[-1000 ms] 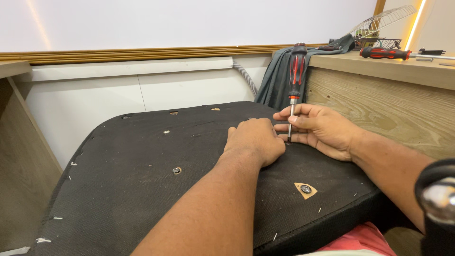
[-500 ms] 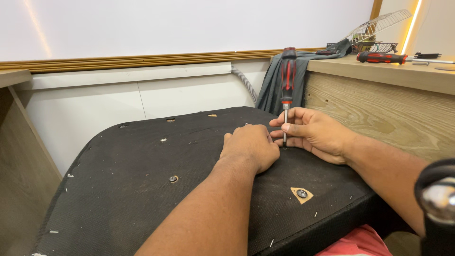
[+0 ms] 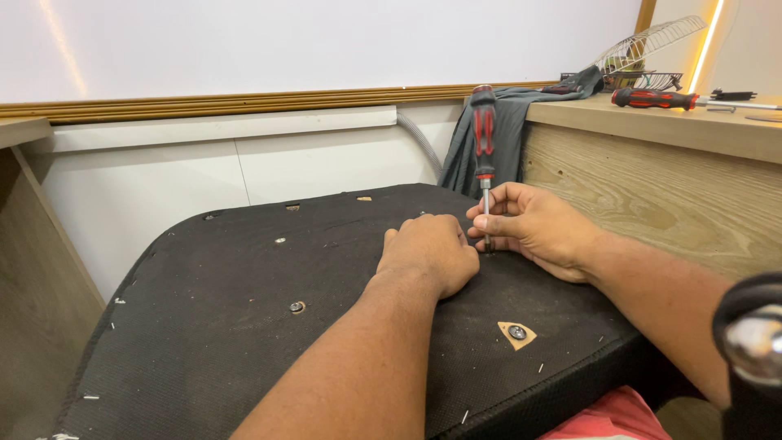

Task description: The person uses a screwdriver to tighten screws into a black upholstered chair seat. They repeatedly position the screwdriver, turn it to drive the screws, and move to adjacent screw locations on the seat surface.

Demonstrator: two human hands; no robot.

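The right hand (image 3: pixel 533 232) pinches the shaft of the red-and-black screwdriver (image 3: pixel 484 155), standing upright at one o'clock on the black seat base (image 3: pixel 244 342). The left hand (image 3: pixel 430 253), curled into a loose fist, rests on the fabric just beside the tip.

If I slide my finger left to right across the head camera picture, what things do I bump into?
Wooden side panel → screw in the black seat base → left hand → upright red and black screwdriver → right hand → second screwdriver lying on the wooden counter
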